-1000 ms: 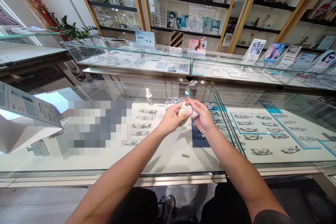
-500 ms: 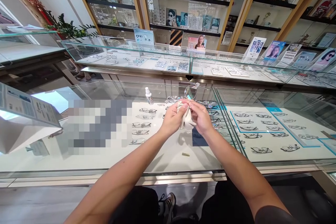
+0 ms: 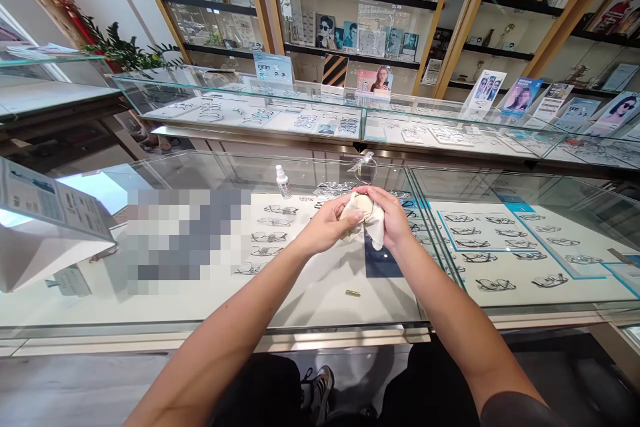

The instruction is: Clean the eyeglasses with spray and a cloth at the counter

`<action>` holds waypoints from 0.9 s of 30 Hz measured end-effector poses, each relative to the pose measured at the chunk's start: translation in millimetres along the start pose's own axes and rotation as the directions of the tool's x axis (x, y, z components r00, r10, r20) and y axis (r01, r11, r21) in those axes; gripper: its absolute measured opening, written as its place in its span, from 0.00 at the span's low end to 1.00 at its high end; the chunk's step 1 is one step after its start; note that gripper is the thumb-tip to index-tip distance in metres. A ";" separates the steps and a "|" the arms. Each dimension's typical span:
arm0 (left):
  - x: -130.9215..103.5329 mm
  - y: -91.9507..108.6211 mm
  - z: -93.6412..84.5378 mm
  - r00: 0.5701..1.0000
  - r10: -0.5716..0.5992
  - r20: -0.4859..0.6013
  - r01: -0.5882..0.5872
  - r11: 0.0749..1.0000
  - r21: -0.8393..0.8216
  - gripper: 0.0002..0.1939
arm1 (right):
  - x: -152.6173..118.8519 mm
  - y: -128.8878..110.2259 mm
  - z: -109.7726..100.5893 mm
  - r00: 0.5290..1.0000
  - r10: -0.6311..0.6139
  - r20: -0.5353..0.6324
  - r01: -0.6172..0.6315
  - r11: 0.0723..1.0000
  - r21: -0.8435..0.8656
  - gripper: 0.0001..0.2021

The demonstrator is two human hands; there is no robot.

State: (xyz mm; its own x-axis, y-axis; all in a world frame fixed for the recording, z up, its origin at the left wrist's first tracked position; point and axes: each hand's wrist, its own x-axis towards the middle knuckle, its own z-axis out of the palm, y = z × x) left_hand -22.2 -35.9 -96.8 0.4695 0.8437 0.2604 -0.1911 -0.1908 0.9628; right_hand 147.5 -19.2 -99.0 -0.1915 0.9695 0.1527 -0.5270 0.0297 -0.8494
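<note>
Over the glass counter, a cream cleaning cloth (image 3: 376,225) is bunched between my two hands. My left hand (image 3: 325,221) is closed on it, the thumb pressing across its front. Around the cloth's other side curls my right hand (image 3: 393,215), with a loose corner hanging beside the palm. Part of a pair of thin-rimmed eyeglasses (image 3: 367,172) sticks up just beyond my fingers, a clear tag or wrap at its top. The rest of the glasses is hidden by cloth and fingers.
A white spray bottle (image 3: 283,182) stands left of my hands. A dark blue cloth (image 3: 384,260) and a small gold-coloured bar (image 3: 353,293) lie nearer me. Rows of eyeglass frames (image 3: 269,237) sit in the display counter. A folded card stand (image 3: 55,213) is at far left.
The cloth has shifted and spread in my hands, its loose corner now hanging toward the right. The eyeglasses have turned, so their visible rim looks different, and my right fingers have moved over the cloth.
</note>
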 end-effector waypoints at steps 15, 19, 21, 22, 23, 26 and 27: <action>3.8 -6.2 4.2 0.954 0.077 -0.289 -0.054 0.995 0.086 0.32 | -5.5 7.0 9.3 0.999 0.024 0.045 -0.024 1.000 -0.010 0.15; 4.1 -4.8 0.0 0.983 -0.004 -0.181 0.000 1.000 -0.022 0.31 | -1.1 3.4 5.0 0.999 0.034 0.000 -0.034 0.999 0.037 0.15; 3.4 -4.5 -1.6 0.991 -0.021 -0.133 0.014 0.998 -0.056 0.29 | 0.8 1.2 3.0 0.999 0.026 -0.021 -0.025 0.998 0.054 0.15; 3.0 -4.4 -2.0 0.993 -0.026 -0.118 0.018 0.998 -0.067 0.29 | 1.6 0.1 2.1 0.999 0.020 -0.032 -0.018 0.998 0.055 0.15; 2.6 -4.4 -2.1 0.994 -0.027 -0.110 0.019 0.997 -0.076 0.28 | 2.2 -1.0 1.2 0.999 0.013 -0.041 -0.011 0.999 0.051 0.16; 2.2 -4.7 -1.3 0.993 -0.025 -0.114 0.013 0.995 -0.102 0.27 | 3.5 -4.0 -0.9 0.999 -0.002 -0.048 0.003 1.000 0.029 0.16; 2.3 -5.1 -1.2 0.992 -0.025 -0.120 0.012 0.994 -0.105 0.27 | 3.8 -5.1 -1.5 0.999 -0.005 -0.043 0.006 1.000 0.029 0.16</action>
State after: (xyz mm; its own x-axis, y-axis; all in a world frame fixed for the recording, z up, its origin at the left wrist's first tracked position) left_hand -21.1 -32.4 -101.2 0.3671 0.9023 0.2260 -0.2748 -0.1269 0.9531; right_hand 150.7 -15.3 -94.9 -0.1531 0.9790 0.1347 -0.5517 0.0284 -0.8336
